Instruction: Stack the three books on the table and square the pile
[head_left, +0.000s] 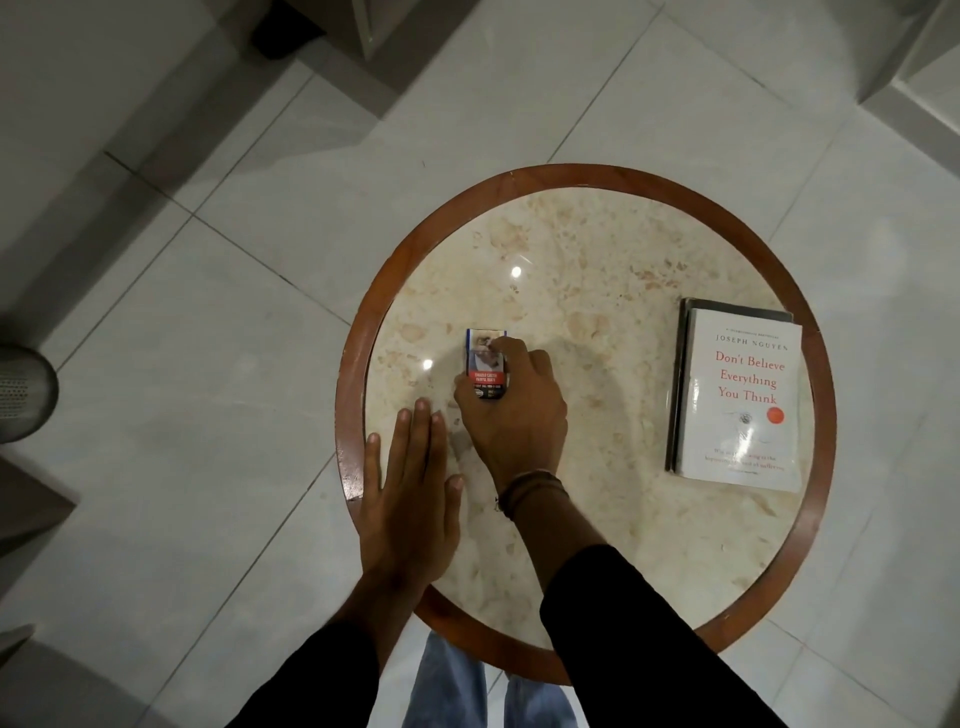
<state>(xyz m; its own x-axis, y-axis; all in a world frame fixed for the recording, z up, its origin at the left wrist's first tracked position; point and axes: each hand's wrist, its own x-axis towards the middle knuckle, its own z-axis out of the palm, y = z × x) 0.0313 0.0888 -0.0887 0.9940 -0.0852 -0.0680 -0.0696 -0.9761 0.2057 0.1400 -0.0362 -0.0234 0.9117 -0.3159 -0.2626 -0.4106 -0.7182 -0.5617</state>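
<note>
A pile of books lies on the right side of the round marble table (597, 249). On top is a white book (740, 400) with red title lettering. Dark books (678, 384) show beneath it along the left and far edges; how many I cannot tell. The top book sits slightly off from those below. My right hand (511, 410) is at the table's left, fingers closed around a small cigarette pack (485, 366) that rests on the marble. Beside it, my left hand (410, 499) lies flat and open at the table's left edge, holding nothing.
The table has a brown wooden rim (363, 332) and stands on a pale tiled floor. A grey perforated round object (21, 392) sits at the far left. Furniture bases show at the top left and top right. My legs are under the near edge.
</note>
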